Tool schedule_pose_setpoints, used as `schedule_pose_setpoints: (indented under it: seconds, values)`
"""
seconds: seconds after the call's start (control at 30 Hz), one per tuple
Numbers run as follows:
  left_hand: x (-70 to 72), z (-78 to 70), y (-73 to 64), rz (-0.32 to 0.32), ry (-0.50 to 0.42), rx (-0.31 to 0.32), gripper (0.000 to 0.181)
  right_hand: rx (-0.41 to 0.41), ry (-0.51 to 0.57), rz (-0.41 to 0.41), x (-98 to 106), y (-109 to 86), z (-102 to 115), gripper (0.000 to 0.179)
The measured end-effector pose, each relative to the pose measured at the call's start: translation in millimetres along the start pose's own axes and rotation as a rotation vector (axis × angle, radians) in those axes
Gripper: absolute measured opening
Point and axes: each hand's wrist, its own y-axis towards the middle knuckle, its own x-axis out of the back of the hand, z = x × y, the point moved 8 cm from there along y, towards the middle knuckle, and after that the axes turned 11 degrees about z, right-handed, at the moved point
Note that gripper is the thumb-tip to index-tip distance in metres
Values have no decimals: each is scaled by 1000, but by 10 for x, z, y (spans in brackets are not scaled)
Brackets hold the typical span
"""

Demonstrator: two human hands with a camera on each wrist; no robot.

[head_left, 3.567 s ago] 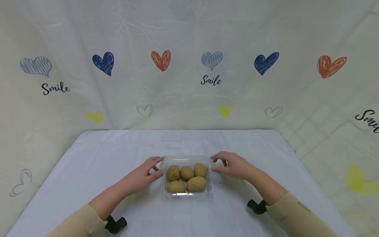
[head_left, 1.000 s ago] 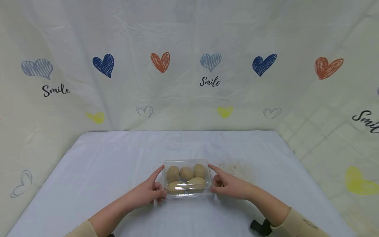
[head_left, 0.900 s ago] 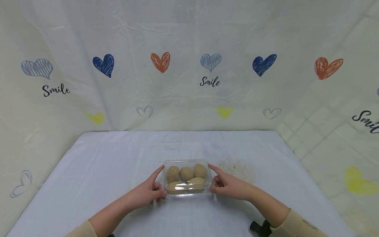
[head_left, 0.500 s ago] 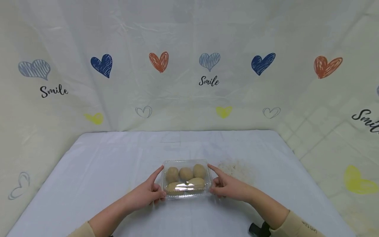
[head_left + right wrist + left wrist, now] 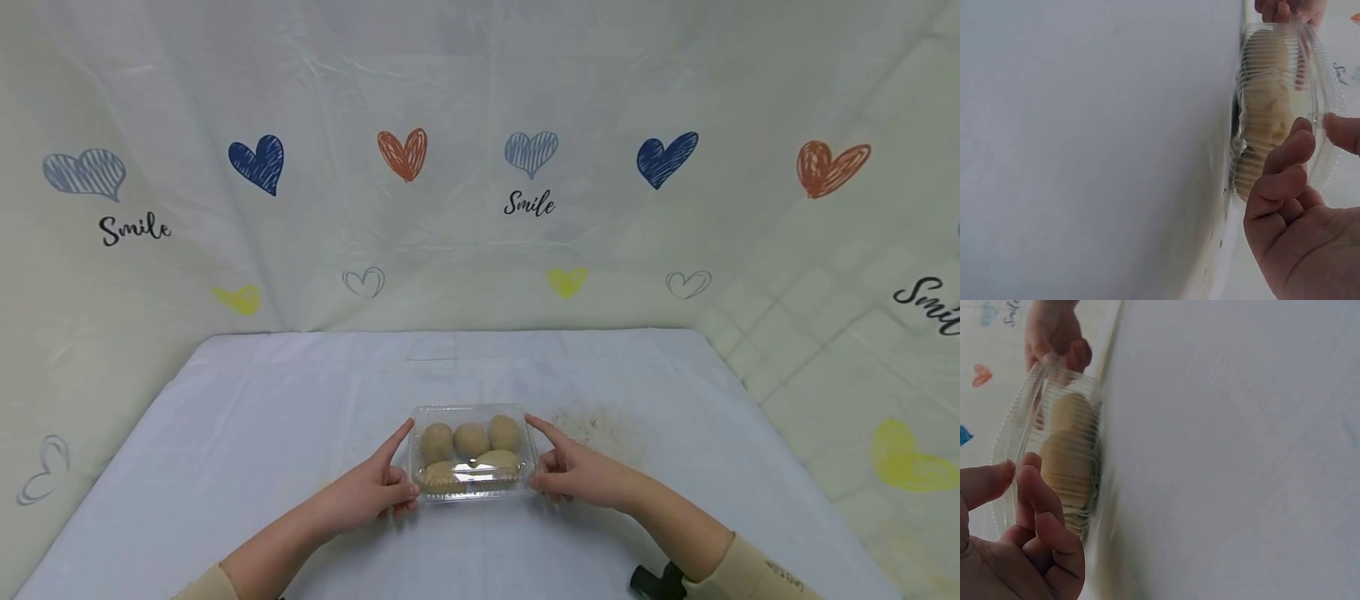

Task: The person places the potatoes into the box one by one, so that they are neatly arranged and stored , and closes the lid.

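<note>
A clear plastic clamshell container (image 5: 472,494) with its lid down stands on the white table, holding several potatoes (image 5: 471,440). My left hand (image 5: 365,496) pinches its left rim, thumb at the front corner and index finger stretched along the side to the back corner. On the opposite side my right hand (image 5: 585,475) pinches the right rim in the same way. In the left wrist view, the left thumb is above the lid's flange and curled fingers (image 5: 1038,494) lie below it. The right wrist view has the right thumb over the flange and bent fingers (image 5: 1285,169) beneath.
Brown specks of dirt (image 5: 596,425) lie on the white tablecloth (image 5: 300,400) behind the right hand. A pale curtain with printed hearts (image 5: 465,250) encloses the table at the back and sides. A black wrist camera (image 5: 656,581) sits below the right forearm.
Earlier the lid stood open and both hands were at the container's back edge; since then the lid has come down and the hands moved forward to the sides. Over the last second almost nothing moves.
</note>
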Motion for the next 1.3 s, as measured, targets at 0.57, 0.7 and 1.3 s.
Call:
schedule_pose_setpoints:
  seconds: [0.57, 0.7, 1.3]
  values:
    - [-36, 2, -23, 13, -31, -17, 93, 5, 42, -39, -17, 14, -28, 92]
    - [-23, 19, -18, 16, -22, -15, 92, -8, 23, -30, -2, 19, -24, 92]
    - [37, 84, -59, -32, -11, 11, 95, -56, -114, -153, 257, -104, 23, 87]
